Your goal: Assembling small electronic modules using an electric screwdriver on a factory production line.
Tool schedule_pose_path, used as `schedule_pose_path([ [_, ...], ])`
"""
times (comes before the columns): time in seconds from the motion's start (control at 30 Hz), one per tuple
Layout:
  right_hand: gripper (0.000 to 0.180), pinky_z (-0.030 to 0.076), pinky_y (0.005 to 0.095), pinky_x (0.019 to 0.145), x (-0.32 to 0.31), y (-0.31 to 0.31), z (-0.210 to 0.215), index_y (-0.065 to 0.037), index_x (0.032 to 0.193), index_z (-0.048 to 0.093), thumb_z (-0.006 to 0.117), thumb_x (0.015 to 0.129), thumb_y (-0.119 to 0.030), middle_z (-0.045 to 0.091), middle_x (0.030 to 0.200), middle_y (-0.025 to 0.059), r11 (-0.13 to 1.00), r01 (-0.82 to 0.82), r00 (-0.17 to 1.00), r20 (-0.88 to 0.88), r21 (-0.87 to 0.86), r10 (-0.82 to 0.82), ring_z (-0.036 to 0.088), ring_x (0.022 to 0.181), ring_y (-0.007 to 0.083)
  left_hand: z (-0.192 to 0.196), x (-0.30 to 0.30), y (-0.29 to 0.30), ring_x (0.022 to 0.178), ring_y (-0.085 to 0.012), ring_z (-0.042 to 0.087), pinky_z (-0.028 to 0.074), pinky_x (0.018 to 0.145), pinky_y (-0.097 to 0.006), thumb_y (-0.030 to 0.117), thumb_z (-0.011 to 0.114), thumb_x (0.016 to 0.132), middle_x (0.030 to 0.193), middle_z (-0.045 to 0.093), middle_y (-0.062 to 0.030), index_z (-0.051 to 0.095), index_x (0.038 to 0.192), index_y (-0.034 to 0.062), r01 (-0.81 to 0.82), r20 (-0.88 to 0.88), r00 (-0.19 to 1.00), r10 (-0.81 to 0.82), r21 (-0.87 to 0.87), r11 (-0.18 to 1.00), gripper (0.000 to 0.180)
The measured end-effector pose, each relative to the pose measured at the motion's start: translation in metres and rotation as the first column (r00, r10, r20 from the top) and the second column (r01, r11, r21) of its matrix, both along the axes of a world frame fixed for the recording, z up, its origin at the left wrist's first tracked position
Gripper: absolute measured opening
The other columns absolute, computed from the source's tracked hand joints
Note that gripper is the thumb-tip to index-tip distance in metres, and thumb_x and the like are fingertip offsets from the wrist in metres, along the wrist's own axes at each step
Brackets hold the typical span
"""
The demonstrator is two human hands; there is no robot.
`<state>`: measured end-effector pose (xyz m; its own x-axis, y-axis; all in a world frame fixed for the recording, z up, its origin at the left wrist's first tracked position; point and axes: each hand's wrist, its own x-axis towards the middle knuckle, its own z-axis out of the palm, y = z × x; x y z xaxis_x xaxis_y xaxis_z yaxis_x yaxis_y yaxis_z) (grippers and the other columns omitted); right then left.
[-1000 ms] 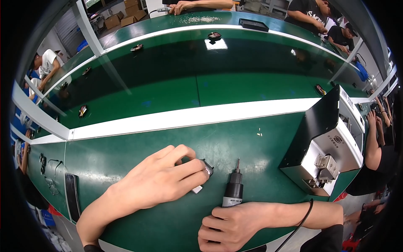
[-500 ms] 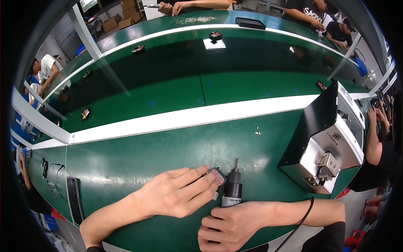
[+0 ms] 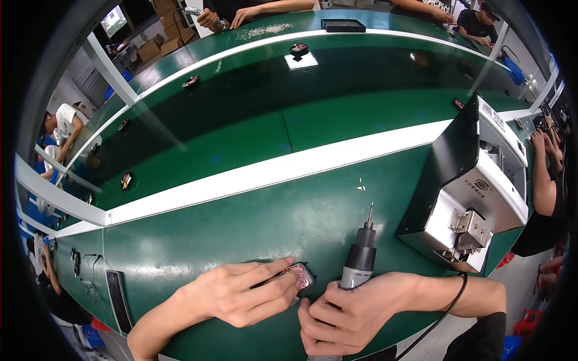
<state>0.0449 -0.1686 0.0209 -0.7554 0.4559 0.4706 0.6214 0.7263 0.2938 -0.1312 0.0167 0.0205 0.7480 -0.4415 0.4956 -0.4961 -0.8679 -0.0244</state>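
My left hand (image 3: 241, 292) rests on the green bench, its fingers closed over a small rounded device (image 3: 306, 278) with a dark rim and pinkish-red insides. Part of that device is hidden under the fingers. Just to its right, my right hand (image 3: 355, 313) is wrapped round the grey and black body of an electric screwdriver (image 3: 361, 256). The screwdriver's thin bit points to the far side, apart from the device and touching nothing. A thin black cord (image 3: 448, 304) crosses my right wrist.
A white and black screw feeder machine (image 3: 472, 198) stands at right. Tiny pale pieces (image 3: 361, 188) lie ahead of the bit. A phone (image 3: 118, 301) and glasses (image 3: 91, 277) lie at left. Beyond the white rail (image 3: 271, 167), several devices sit on a dark green surface; other people work around.
My right hand has moved the screwdriver to the right, away from the device. My left hand still holds the device. The whole view has shifted slightly.
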Motion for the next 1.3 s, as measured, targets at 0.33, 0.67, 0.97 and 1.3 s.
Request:
schedule_pose_path([
  [0.33, 0.013, 0.045, 0.0261, 0.059, 0.014, 0.005, -0.001, -0.012, 0.089, 0.059, 0.063, 0.092, -0.024, 0.073, 0.092, 0.0143, 0.997, 0.072, 0.996, 0.054, 0.035, -0.073, 0.061, 0.066, 0.0167, 0.006, -0.008, 0.011, 0.105, -0.0211, 0.077, 0.061, 0.073, -0.022, 0.007, 0.075, 0.083, 0.103, 0.074, -0.005, 0.074, 0.089, 0.0052, 0.031, -0.043, 0.999, -0.029, 0.041, 0.999, 0.007],
  [0.67, 0.015, 0.046, 0.0262, 0.06, 0.014, 0.009, 0.002, -0.011, 0.084, 0.057, 0.063, 0.093, -0.022, 0.071, 0.085, 0.0103, 0.994, 0.106, 0.993, 0.045, -0.007, -0.105, 0.063, 0.073, 0.0182, -0.001, -0.009, 0.007, 0.099, -0.023, 0.077, 0.061, 0.075, -0.025, 0.009, 0.075, 0.085, 0.102, 0.075, -0.0101, 0.075, 0.097, 0.0028, 0.01, -0.026, 1.0, -0.01, -0.019, 1.0, 0.014],
  [0.97, 0.014, 0.042, 0.0284, 0.058, 0.007, 0.006, -0.014, -0.008, 0.081, 0.058, 0.062, 0.084, -0.021, 0.06, 0.072, 0.0054, 0.974, 0.226, 0.97, -0.099, 0.03, -0.222, 0.06, 0.072, 0.0194, 0.002, -0.009, 0.001, 0.096, -0.0237, 0.076, 0.061, 0.078, -0.027, 0.01, 0.075, 0.081, 0.097, 0.074, -0.0093, 0.075, 0.097, 0.0017, -0.024, -0.026, 0.999, 0.024, -0.022, 0.999, 0.018],
  [1.3, 0.016, 0.043, 0.0255, 0.056, 0.005, 0.011, -0.005, -0.013, 0.077, 0.055, 0.065, 0.089, -0.018, 0.065, 0.077, 0.0081, 0.979, 0.202, 0.977, -0.071, 0.022, -0.2, 0.061, 0.069, 0.0184, -0.002, -0.008, -0.007, 0.096, -0.0226, 0.076, 0.059, 0.073, -0.025, 0.009, 0.074, 0.077, 0.093, 0.072, -0.007, 0.076, 0.092, 0.0034, -0.09, -0.013, 0.996, 0.09, -0.05, 0.995, 0.016],
])
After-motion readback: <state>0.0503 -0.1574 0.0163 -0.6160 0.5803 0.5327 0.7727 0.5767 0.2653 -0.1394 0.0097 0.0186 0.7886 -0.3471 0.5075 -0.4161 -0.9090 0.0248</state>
